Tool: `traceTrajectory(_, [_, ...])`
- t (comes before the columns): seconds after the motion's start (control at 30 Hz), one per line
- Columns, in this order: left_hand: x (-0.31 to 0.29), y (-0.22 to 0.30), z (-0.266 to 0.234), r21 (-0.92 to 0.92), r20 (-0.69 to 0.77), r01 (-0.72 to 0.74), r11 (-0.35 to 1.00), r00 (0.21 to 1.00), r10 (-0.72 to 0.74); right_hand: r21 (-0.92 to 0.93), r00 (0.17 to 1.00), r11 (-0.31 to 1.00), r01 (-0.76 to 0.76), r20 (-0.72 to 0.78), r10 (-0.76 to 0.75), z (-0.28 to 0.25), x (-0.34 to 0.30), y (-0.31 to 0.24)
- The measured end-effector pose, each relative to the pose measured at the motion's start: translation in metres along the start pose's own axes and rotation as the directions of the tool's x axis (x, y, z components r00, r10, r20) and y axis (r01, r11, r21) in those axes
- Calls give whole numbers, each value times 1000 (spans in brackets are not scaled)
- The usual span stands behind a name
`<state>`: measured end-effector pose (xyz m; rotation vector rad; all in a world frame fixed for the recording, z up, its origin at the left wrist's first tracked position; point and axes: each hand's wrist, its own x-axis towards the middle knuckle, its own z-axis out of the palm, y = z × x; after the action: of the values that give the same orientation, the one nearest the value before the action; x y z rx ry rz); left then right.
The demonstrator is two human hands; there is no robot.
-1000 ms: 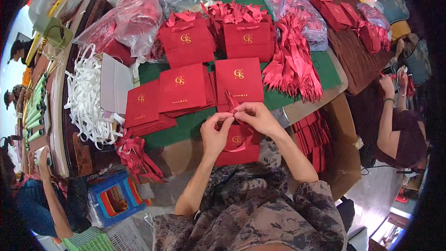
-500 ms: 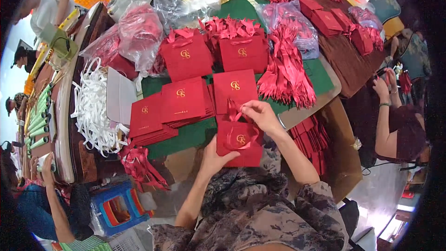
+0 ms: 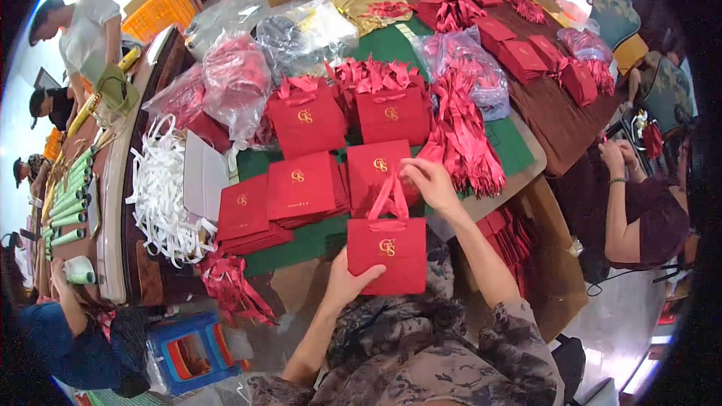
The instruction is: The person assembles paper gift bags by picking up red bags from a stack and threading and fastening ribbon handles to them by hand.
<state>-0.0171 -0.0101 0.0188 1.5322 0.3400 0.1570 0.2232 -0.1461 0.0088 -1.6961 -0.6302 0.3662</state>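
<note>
My left hand (image 3: pixel 348 280) holds a small red paper gift bag (image 3: pixel 386 244) by its lower left side, thumb across the front. The bag is upright in front of me, with a gold emblem facing up. From its top edge a red satin ribbon (image 3: pixel 391 201) runs up to my right hand (image 3: pixel 432 186), whose thumb and fingers are pinched on its end. Just beyond, flat red bags lie in a left stack (image 3: pixel 244 207), a middle stack (image 3: pixel 301 188) and a right pile (image 3: pixel 366 169). Behind these stand finished-looking bags with ribbon bows (image 3: pixel 307 124).
A bundle of red ribbons (image 3: pixel 460 139) lies at the right, more ribbons (image 3: pixel 235 286) hang at the left edge. White ribbons (image 3: pixel 165 192) and plastic bags (image 3: pixel 237 79) sit leftward. Below stand a blue stool (image 3: pixel 177 376) and a cardboard box (image 3: pixel 560 278). People work on both sides.
The ribbon that drooped across the bag's front is now drawn up above its top edge. The bag has come down slightly toward me, still in my left hand.
</note>
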Motion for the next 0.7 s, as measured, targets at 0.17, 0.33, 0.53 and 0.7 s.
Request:
traceTrajectory(0.17, [41,24,-5,-59,-137,-107,992,986,98,150,983,975,-167,102,153,-18,-24,-17])
traceTrajectory(0.33, [109,43,6,124,-144,-277,953,945,293,336,990,933,-134,81,112,-24,-7,-42])
traceTrajectory(0.53, [121,-2,31,781,-47,-285,556,861,507,259,955,937,233,-242,-171,-53,68,-9])
traceTrajectory(0.7, [96,-45,41,916,78,-228,331,908,411,114,915,936,334,-276,-293,-47,100,-8])
